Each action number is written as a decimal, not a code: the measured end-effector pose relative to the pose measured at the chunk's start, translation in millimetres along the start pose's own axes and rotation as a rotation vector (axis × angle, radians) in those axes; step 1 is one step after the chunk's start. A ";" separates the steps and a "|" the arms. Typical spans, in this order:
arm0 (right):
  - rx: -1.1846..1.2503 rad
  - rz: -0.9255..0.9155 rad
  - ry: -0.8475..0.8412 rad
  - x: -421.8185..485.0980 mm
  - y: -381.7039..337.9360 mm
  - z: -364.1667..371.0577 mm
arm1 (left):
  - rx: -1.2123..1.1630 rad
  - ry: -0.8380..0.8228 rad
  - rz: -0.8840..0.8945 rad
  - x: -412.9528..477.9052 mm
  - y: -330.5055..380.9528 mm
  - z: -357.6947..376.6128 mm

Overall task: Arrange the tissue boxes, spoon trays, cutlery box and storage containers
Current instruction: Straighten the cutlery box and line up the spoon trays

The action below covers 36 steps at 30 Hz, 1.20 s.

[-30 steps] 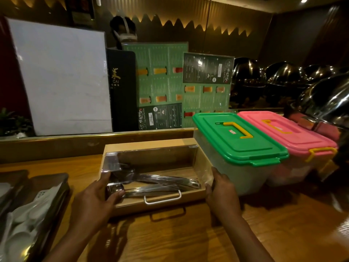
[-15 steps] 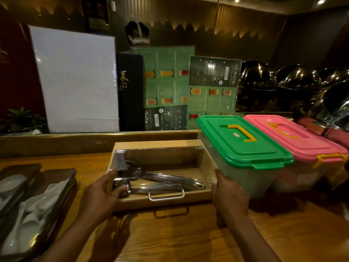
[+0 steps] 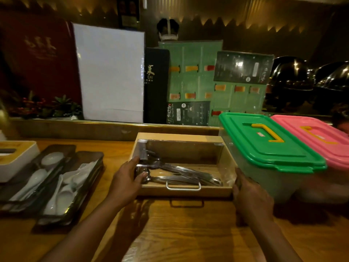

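A wooden cutlery box [image 3: 181, 137] with a clear lid and a metal handle sits at the middle of the wooden counter, holding metal utensils. My left hand [image 3: 126, 178] grips its left end and my right hand [image 3: 249, 195] grips its right front corner. Right of it stand a green-lidded storage container [image 3: 268, 146] and a pink-lidded storage container [image 3: 317, 137], side by side. On the left lie two dark spoon trays [image 3: 79, 157] with white spoons. A white tissue box [image 3: 17, 157] with a wooden top is at the far left.
Upright menus [image 3: 190, 82] and a white board [image 3: 109, 72] lean behind a raised ledge [image 3: 75, 127] at the back. Shiny domed covers [image 3: 294, 80] fill the right rear. A small plant [image 3: 62, 106] sits at the back left. Bare counter lies in front of me.
The view has swung left, bringing the spoon trays and tissue box into sight. My hands keep the same hold on the cutlery box, which stays beside the green container.
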State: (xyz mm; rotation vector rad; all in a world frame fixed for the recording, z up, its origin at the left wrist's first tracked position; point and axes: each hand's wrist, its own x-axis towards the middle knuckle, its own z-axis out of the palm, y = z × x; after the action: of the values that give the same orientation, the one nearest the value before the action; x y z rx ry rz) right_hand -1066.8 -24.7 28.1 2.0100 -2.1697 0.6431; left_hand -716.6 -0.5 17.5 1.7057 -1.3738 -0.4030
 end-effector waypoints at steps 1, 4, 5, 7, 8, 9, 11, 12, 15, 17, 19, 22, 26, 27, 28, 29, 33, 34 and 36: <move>-0.006 -0.001 -0.008 0.2 -0.2 -0.3 | -0.005 -0.007 -0.008 0.0 0.9 0.3; -0.010 0.013 -0.028 1.2 -1.8 -1.4 | 0.007 -0.047 -0.014 -0.8 4.6 -1.4; -0.014 0.025 -0.046 1.3 -3.5 -2.1 | 0.013 -0.066 -0.004 -1.6 6.2 -3.6; -0.003 0.061 -0.091 -0.3 -8.7 -0.1 | 0.011 -0.107 0.027 -4.1 8.8 -10.4; 0.045 0.075 -0.105 -2.5 -13.5 0.8 | 0.007 -0.116 0.037 -4.9 9.2 -15.1; 0.132 0.078 -0.111 -5.2 -20.8 1.5 | 0.011 -0.110 0.040 -5.2 8.1 -21.3; 0.330 0.011 -0.118 -15.7 -43.4 0.2 | 0.036 -0.079 0.033 -4.1 1.4 -35.8; 0.411 -0.052 -0.119 -23.2 -58.3 -1.2 | 0.063 -0.065 0.031 -4.0 -3.4 -44.5; 0.572 -0.234 -0.189 -51.1 -113.1 2.0 | 0.176 -0.055 0.067 -5.8 -21.9 -75.9; 0.616 -0.322 -0.280 -71.0 -153.8 13.1 | 0.228 -0.068 0.084 -5.7 -36.6 -100.2; 0.621 -0.409 -0.361 -92.9 -199.1 27.4 | 0.265 -0.078 0.069 -4.1 -53.1 -126.8; 0.595 -0.510 -0.431 -127.3 -274.8 47.4 | 0.314 -0.083 0.061 -0.1 -82.6 -168.5; 0.471 -0.632 -0.444 -156.5 -353.9 75.6 | 0.304 -0.079 0.062 5.9 -125.6 -215.5; 0.405 -0.651 -0.433 -159.6 -366.6 82.0 | 0.302 -0.080 0.059 7.7 -133.2 -223.2; 0.353 -0.653 -0.416 -162.3 -376.1 87.4 | 0.312 -0.089 0.062 9.4 -139.9 -228.5; 0.321 -0.637 -0.395 -164.8 -382.6 91.3 | 0.335 -0.103 0.071 10.4 -145.0 -231.6; 0.277 -0.543 -0.296 -170.5 -383.5 97.2 | 0.317 -0.215 0.126 13.4 -158.9 -224.1; 0.268 -0.516 -0.297 -170.3 -381.0 96.7 | 0.303 -0.243 0.132 14.1 -160.5 -218.7; 0.224 -0.468 -0.305 -168.5 -373.5 94.1 | 0.287 -0.280 0.143 15.1 -161.4 -205.9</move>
State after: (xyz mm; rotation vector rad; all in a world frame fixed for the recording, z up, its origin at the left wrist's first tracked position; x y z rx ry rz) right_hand -665.3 83.8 -33.1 2.7646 -1.7053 0.5572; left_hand -465.3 73.3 9.2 1.8148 -1.8185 -0.3893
